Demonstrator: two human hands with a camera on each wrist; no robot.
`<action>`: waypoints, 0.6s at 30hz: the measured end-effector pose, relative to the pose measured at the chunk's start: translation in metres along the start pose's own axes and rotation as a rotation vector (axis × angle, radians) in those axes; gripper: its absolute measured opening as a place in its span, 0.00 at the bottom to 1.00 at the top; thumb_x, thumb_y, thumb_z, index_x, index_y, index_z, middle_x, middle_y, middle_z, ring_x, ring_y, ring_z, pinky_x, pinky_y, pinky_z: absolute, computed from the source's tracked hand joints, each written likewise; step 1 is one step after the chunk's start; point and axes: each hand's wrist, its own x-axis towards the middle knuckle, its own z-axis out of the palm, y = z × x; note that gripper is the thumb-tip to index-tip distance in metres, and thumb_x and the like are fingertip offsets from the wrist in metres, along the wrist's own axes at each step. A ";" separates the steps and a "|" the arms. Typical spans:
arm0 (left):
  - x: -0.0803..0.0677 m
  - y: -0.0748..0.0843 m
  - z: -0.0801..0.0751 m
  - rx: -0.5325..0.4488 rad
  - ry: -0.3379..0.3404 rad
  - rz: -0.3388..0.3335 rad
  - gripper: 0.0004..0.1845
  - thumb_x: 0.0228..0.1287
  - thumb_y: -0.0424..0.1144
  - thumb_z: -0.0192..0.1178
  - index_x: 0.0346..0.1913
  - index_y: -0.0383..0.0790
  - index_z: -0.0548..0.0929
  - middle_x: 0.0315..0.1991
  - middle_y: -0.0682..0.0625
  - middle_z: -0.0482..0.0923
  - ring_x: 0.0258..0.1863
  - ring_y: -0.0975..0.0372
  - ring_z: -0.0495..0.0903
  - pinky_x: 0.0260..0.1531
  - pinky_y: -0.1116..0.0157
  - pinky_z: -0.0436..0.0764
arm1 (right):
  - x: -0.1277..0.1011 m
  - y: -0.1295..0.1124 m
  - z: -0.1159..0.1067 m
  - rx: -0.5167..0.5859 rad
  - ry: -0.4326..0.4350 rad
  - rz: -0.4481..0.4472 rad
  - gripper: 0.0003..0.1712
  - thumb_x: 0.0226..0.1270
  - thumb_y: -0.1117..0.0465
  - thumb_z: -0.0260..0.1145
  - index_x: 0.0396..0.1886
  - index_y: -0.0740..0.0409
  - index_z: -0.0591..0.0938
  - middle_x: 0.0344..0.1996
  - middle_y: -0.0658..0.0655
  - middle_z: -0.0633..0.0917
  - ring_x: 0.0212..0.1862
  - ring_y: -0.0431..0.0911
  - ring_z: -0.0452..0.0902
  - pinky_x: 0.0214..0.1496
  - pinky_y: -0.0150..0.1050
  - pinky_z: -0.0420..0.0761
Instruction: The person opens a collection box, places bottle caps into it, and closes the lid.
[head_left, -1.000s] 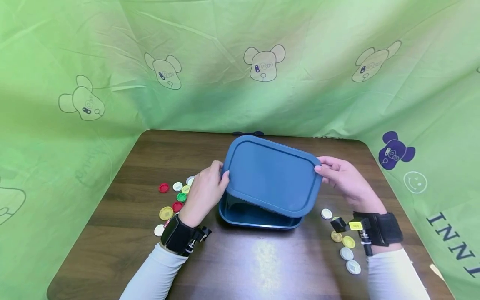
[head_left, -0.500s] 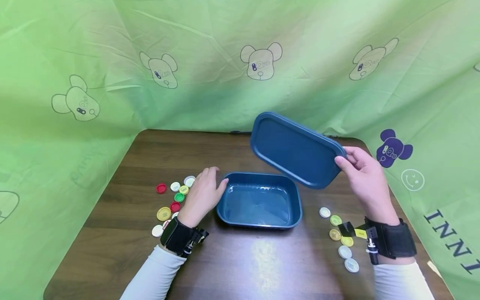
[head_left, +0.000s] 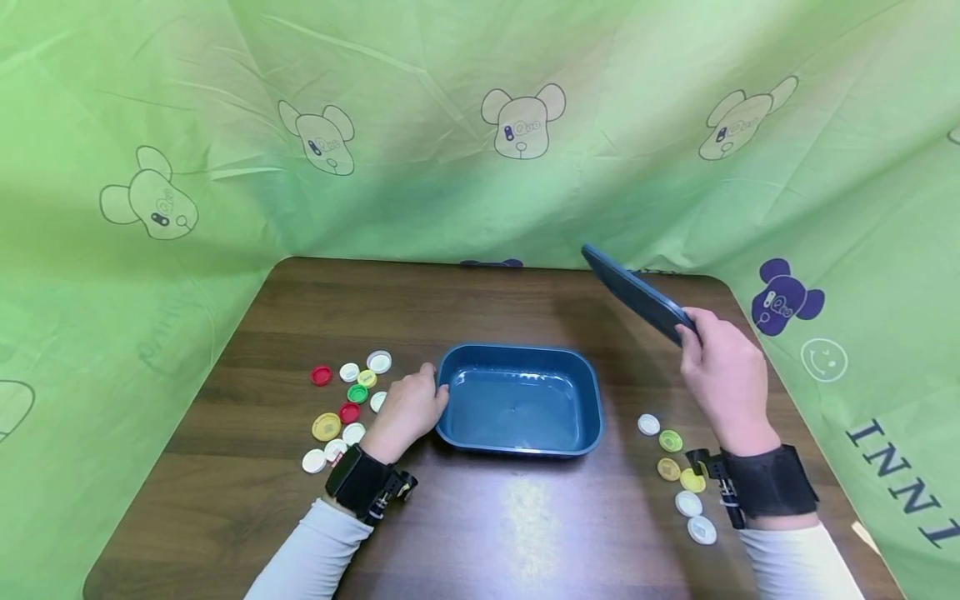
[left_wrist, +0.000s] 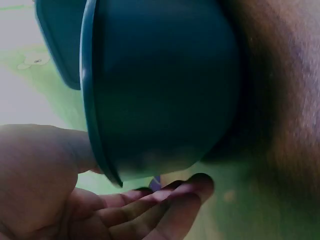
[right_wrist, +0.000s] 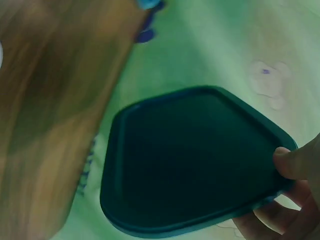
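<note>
My left hand (head_left: 407, 411) is at the left end of a blue plastic box (head_left: 517, 408), which stands uncovered on the table with nothing in it. In the left wrist view, the thumb lies at the box rim (left_wrist: 87, 95) and the fingers (left_wrist: 175, 210) curve along the outer wall. My right hand (head_left: 723, 371) pinches one end of the blue lid (head_left: 637, 292), raised and tilted to the right of the box. The right wrist view has the thumb on the lid's (right_wrist: 195, 160) face and the other fingers behind, partly hidden.
Several round plastic tokens (head_left: 348, 412) in red, white, green and yellow lie left of the box, by my left forearm. More white, green and yellow tokens (head_left: 670, 469) lie on the right. The wooden table (head_left: 420, 304) ends at a green printed curtain (head_left: 420, 208).
The lid has come off the box, moving up and right with my right hand, and now appears almost edge-on. My left hand has shifted slightly down along the box's left end.
</note>
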 end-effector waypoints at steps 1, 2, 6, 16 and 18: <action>0.000 0.000 0.001 0.001 -0.005 0.001 0.18 0.73 0.42 0.58 0.50 0.27 0.77 0.37 0.34 0.83 0.33 0.43 0.84 0.33 0.47 0.82 | -0.002 0.002 0.003 -0.027 -0.005 -0.014 0.12 0.70 0.68 0.64 0.51 0.66 0.81 0.31 0.70 0.84 0.31 0.65 0.80 0.29 0.61 0.75; 0.000 0.000 0.002 0.001 -0.010 0.003 0.17 0.73 0.42 0.57 0.49 0.27 0.76 0.35 0.34 0.83 0.32 0.43 0.84 0.32 0.47 0.81 | -0.003 0.005 0.006 -0.054 -0.011 -0.031 0.12 0.70 0.67 0.64 0.51 0.65 0.81 0.30 0.69 0.85 0.31 0.65 0.81 0.28 0.61 0.75; 0.002 0.001 0.004 -0.006 -0.038 0.003 0.16 0.74 0.40 0.55 0.49 0.27 0.75 0.34 0.33 0.82 0.32 0.42 0.83 0.32 0.47 0.81 | -0.010 0.017 0.020 -0.135 -0.023 -0.117 0.10 0.70 0.67 0.63 0.49 0.63 0.81 0.29 0.67 0.86 0.30 0.64 0.82 0.22 0.59 0.75; 0.001 -0.001 0.004 -0.095 -0.104 -0.027 0.19 0.76 0.39 0.52 0.57 0.25 0.73 0.41 0.34 0.83 0.37 0.47 0.83 0.37 0.49 0.81 | -0.020 0.037 0.054 -0.182 -0.021 -0.303 0.07 0.71 0.68 0.57 0.42 0.66 0.80 0.31 0.65 0.87 0.33 0.62 0.82 0.22 0.57 0.78; 0.001 -0.002 0.004 -0.127 -0.108 -0.027 0.19 0.76 0.38 0.51 0.59 0.24 0.72 0.46 0.33 0.83 0.41 0.47 0.84 0.40 0.48 0.82 | -0.022 0.037 0.059 -0.183 -0.070 -0.316 0.07 0.71 0.69 0.57 0.43 0.66 0.80 0.35 0.65 0.87 0.36 0.62 0.83 0.25 0.57 0.80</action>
